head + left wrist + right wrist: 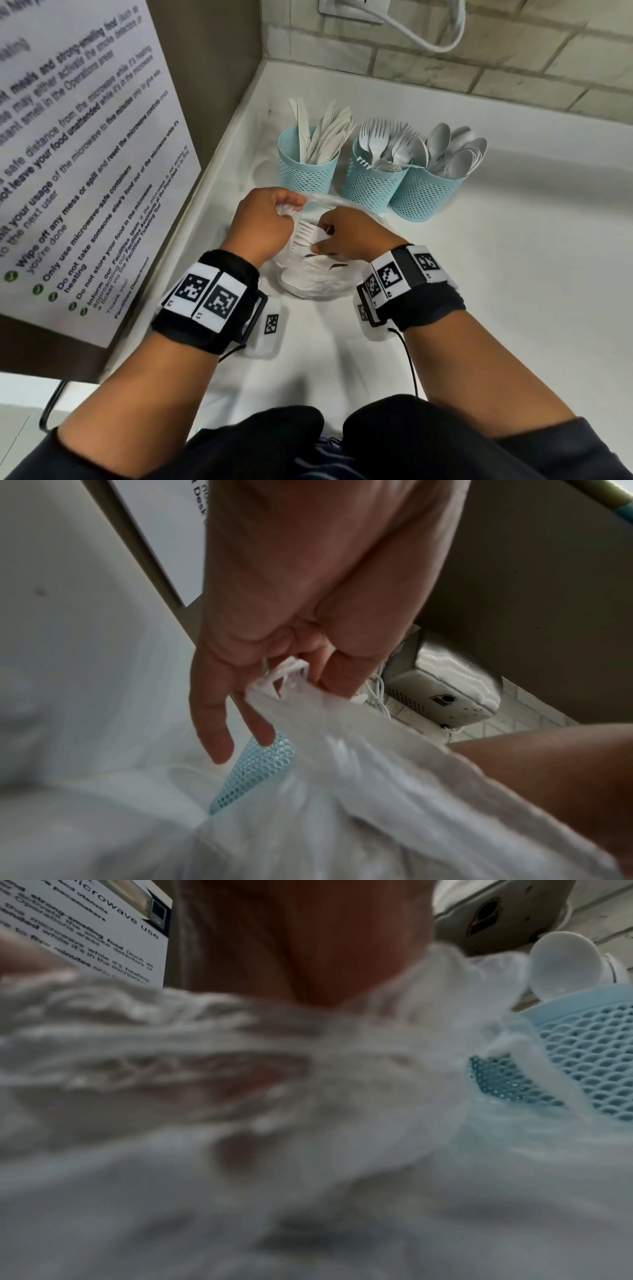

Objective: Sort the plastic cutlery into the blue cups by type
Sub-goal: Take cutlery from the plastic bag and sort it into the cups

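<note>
Three blue mesh cups stand in a row on the white counter: a knife cup [307, 168], a fork cup [373, 183] and a spoon cup [424, 197]. In front of them lies a clear plastic bag [315, 279] with white forks [303, 236] showing at its mouth. My left hand [291, 209] pinches the bag's rim and holds it up; in the left wrist view the rim [291, 669] sits between thumb and fingers. My right hand [323, 238] is inside the bag's mouth, fingers curled on the forks. The right wrist view shows mostly blurred bag film [308, 1123].
A microwave with a printed notice [85, 154] stands close on the left. The tiled wall [479, 51] with a socket and white cable runs behind the cups. The counter [513, 274] stretches away to the right. A wall-mounted dispenser [445, 696] shows in the left wrist view.
</note>
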